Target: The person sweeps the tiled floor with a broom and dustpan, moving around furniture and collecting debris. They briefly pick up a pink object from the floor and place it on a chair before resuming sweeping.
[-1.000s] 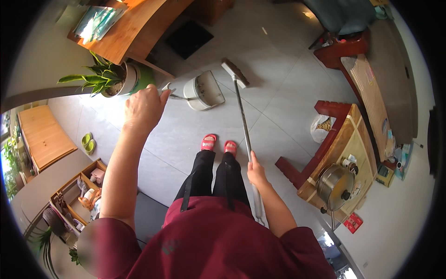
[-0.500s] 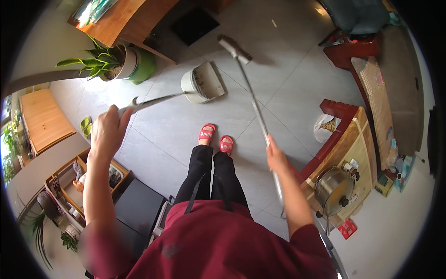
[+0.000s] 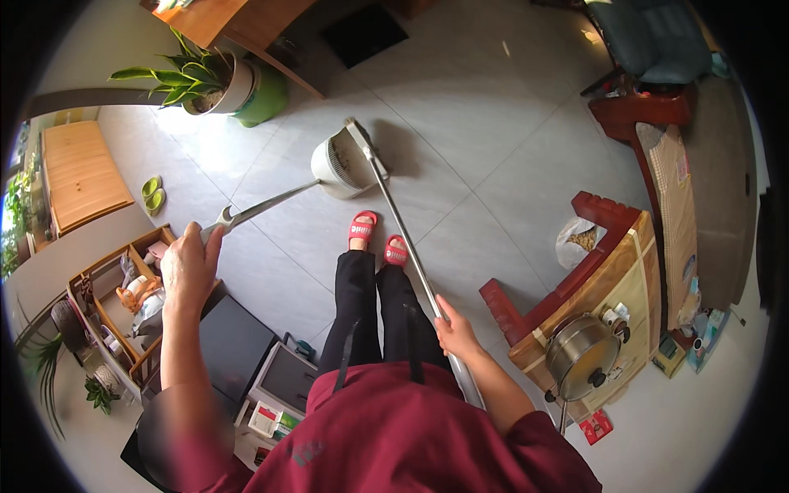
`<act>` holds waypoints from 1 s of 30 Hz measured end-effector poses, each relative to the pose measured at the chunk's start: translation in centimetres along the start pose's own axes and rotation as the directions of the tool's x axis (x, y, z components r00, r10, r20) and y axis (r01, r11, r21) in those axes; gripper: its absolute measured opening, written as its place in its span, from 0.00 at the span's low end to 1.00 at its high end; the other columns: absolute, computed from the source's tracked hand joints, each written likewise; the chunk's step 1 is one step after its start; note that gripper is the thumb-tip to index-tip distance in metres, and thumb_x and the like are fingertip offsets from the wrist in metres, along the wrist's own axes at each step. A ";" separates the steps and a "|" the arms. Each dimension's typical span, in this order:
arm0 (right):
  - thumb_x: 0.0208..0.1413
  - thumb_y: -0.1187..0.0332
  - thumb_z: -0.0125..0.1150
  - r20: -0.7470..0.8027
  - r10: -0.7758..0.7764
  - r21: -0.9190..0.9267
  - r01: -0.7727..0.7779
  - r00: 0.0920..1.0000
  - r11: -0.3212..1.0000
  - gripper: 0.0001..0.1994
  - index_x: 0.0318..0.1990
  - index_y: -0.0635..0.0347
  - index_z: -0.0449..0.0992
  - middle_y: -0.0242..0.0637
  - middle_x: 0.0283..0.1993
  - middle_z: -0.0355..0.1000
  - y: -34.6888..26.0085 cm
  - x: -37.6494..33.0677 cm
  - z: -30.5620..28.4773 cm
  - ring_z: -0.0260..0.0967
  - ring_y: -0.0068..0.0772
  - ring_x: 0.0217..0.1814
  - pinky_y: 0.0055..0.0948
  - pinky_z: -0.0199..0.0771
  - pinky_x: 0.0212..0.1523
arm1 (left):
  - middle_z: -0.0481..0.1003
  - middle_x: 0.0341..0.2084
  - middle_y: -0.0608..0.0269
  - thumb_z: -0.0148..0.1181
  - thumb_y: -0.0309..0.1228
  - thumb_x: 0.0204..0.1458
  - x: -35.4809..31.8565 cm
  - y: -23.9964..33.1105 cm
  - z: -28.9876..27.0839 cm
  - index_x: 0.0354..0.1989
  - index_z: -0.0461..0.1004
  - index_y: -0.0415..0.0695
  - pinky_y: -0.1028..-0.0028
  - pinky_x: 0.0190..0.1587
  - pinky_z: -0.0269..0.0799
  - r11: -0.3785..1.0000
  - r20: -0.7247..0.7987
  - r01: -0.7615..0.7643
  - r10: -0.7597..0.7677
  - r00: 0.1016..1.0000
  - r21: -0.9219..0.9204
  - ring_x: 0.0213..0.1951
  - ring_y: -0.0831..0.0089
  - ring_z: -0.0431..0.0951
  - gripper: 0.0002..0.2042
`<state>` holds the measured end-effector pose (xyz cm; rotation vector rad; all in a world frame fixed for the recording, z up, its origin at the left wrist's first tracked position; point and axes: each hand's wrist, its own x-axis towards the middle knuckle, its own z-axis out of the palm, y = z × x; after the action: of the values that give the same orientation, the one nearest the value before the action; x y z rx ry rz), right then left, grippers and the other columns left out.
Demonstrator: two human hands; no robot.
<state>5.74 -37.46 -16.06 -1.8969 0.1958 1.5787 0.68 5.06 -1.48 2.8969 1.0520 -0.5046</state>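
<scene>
Broom (image 3: 408, 238) and dustpan (image 3: 330, 171) have come together since the earlier frame, the broom's head now across the pan's open edge. Left to right: left hand (image 3: 191, 267), fingers curled round the dustpan's handle; dustpan on the floor (image 3: 485, 156); broom; right hand (image 3: 459, 330), fingers wrapped round its shaft. Too hard a push, or a slack left grip, could shove or tip the pan.

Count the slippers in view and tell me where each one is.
4: a red slipper on the left foot, another red one on the right foot, and two green slippers lying together right of the wooden cabinet. Others may be hidden.
</scene>
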 end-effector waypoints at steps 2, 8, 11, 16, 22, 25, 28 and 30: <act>0.55 0.70 0.48 -0.006 -0.004 -0.084 0.003 1.000 0.996 0.27 0.62 0.47 0.53 0.47 0.30 0.72 -1.8 -1.2 -1.3 0.69 0.40 0.18 0.36 0.70 0.19 | 0.69 0.14 0.46 0.49 0.44 0.54 -0.7 -0.4 0.1 0.20 0.63 0.37 0.60 0.23 0.65 1.000 0.008 0.018 -0.018 1.000 0.000 0.20 0.50 0.71 0.20; 0.56 0.67 0.44 -0.147 -0.484 -0.639 0.291 0.863 0.712 0.27 0.63 0.51 0.47 0.55 0.25 0.70 -9.5 12.1 -6.5 0.68 0.57 0.29 0.49 0.67 0.32 | 0.68 0.14 0.47 0.50 0.42 0.54 -3.8 -0.9 1.0 0.23 0.63 0.37 0.61 0.23 0.63 0.997 -0.027 0.020 -0.022 0.999 -0.073 0.20 0.49 0.70 0.18; 0.58 0.63 0.39 -0.121 -0.501 -0.752 0.250 0.857 0.610 0.23 0.61 0.53 0.52 0.54 0.34 0.71 -18.2 18.1 -8.2 0.69 0.54 0.38 0.45 0.69 0.39 | 0.68 0.15 0.46 0.50 0.41 0.54 -5.3 -0.8 1.6 0.23 0.63 0.37 0.60 0.23 0.64 0.991 0.020 0.080 -0.078 0.997 -0.106 0.20 0.48 0.70 0.17; 0.60 0.50 0.23 -0.271 -0.379 -0.753 0.050 0.885 0.656 0.30 0.46 0.63 0.70 0.50 0.43 0.70 -27.1 24.7 -7.4 0.67 0.49 0.46 0.42 0.67 0.48 | 0.68 0.15 0.45 0.51 0.40 0.54 -6.1 -1.1 2.5 0.23 0.62 0.38 0.60 0.24 0.64 0.989 0.013 0.125 -0.124 0.992 -0.080 0.21 0.48 0.70 0.17; 0.52 0.75 0.43 -0.013 -0.405 -0.983 0.063 0.914 0.174 0.29 0.62 0.40 0.51 0.48 0.42 0.69 -24.9 20.7 -11.3 0.68 0.48 0.45 0.40 0.70 0.44 | 0.68 0.14 0.48 0.50 0.41 0.53 -5.1 -0.5 1.9 0.22 0.63 0.38 0.60 0.25 0.65 0.986 0.046 0.162 -0.159 0.986 -0.046 0.21 0.50 0.71 0.18; 0.52 0.76 0.43 -0.013 -0.311 -0.988 0.036 0.950 0.152 0.30 0.63 0.40 0.49 0.48 0.40 0.71 -18.7 16.3 -14.6 0.69 0.48 0.43 0.42 0.70 0.41 | 0.68 0.14 0.49 0.50 0.43 0.53 -4.9 -0.8 1.9 0.22 0.62 0.38 0.61 0.25 0.65 0.986 0.033 0.148 -0.146 0.989 -0.070 0.21 0.51 0.71 0.19; 0.52 0.75 0.44 -0.069 -0.220 -0.956 -0.002 0.973 0.293 0.30 0.63 0.40 0.51 0.51 0.39 0.71 -11.1 11.7 -14.0 0.70 0.51 0.39 0.45 0.70 0.40 | 0.70 0.14 0.50 0.51 0.44 0.53 -4.7 -0.8 2.0 0.21 0.63 0.39 0.61 0.24 0.66 0.985 0.044 0.163 -0.160 0.986 -0.065 0.21 0.51 0.72 0.19; 0.54 0.73 0.45 -0.090 -0.194 -0.914 -0.004 0.977 0.405 0.27 0.62 0.39 0.53 0.51 0.37 0.72 -8.2 8.1 -11.3 0.70 0.53 0.37 0.47 0.69 0.40 | 0.70 0.14 0.51 0.51 0.45 0.52 -4.8 -0.7 1.9 0.21 0.63 0.39 0.60 0.24 0.66 0.978 0.049 0.200 -0.198 0.979 -0.053 0.21 0.52 0.72 0.19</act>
<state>21.26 -35.14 -19.68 -2.8070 -0.9232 1.5300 -3.82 2.37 -1.72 2.7330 1.3349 -0.5314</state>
